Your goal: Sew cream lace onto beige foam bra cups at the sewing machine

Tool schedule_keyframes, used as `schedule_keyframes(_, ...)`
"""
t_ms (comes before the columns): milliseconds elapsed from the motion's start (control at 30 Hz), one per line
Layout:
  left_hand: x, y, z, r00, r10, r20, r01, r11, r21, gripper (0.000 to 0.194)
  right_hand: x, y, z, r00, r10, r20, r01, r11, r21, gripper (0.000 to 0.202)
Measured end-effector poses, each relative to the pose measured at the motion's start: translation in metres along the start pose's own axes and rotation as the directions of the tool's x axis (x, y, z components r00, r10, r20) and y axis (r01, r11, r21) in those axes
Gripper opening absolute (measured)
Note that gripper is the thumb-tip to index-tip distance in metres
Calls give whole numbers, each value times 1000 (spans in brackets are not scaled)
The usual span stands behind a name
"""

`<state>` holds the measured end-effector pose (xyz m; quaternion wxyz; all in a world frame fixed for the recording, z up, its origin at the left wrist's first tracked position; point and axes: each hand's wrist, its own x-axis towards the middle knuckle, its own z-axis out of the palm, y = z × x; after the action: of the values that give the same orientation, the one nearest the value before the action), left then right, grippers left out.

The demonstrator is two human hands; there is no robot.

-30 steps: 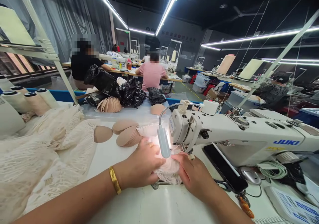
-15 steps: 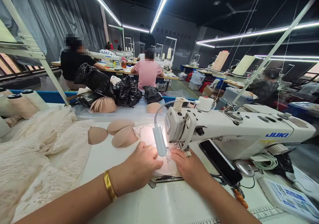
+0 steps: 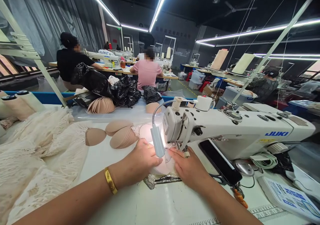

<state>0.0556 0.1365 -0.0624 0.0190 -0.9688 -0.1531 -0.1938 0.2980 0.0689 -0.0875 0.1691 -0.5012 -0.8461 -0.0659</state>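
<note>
A pale pink bra cup (image 3: 161, 169) lies under the head of a white sewing machine (image 3: 232, 121), brightly lit by a small grey lamp (image 3: 157, 141). My left hand (image 3: 140, 163) is closed on the cup's left side, thumb on top, with the other fingers partly hidden behind the lamp. On the right, my right hand (image 3: 191, 168) rests on the work with fingers stretched toward the needle area. The lamp and machine head hide the needle. Whitish lace (image 3: 136, 130) and another part of the pale piece show behind the lamp.
Stacks of beige cups (image 3: 122, 136) lie behind my left hand. Cream lace fabric (image 3: 42, 151) heaps at left. A phone (image 3: 220, 163), a mouse (image 3: 243, 168) and a plastic case (image 3: 287, 196) are at right. Co-workers sit at benches ahead.
The pale cup has turned slightly and its curved lower edge shows more. Both hands keep their places on it, with small finger shifts. The whole view has moved a little.
</note>
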Motion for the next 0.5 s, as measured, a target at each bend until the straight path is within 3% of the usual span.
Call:
schedule_keyframes(133,-2,6,-3,999,40,19,-40,999,8,26,-5,0,0,994,-88,-59,95,987,127,54)
schedule_keyframes(500,0,8,-8,997,58,46,-59,998,21,27,-3,-1,1,1000,-7,-10,8,995,102,54)
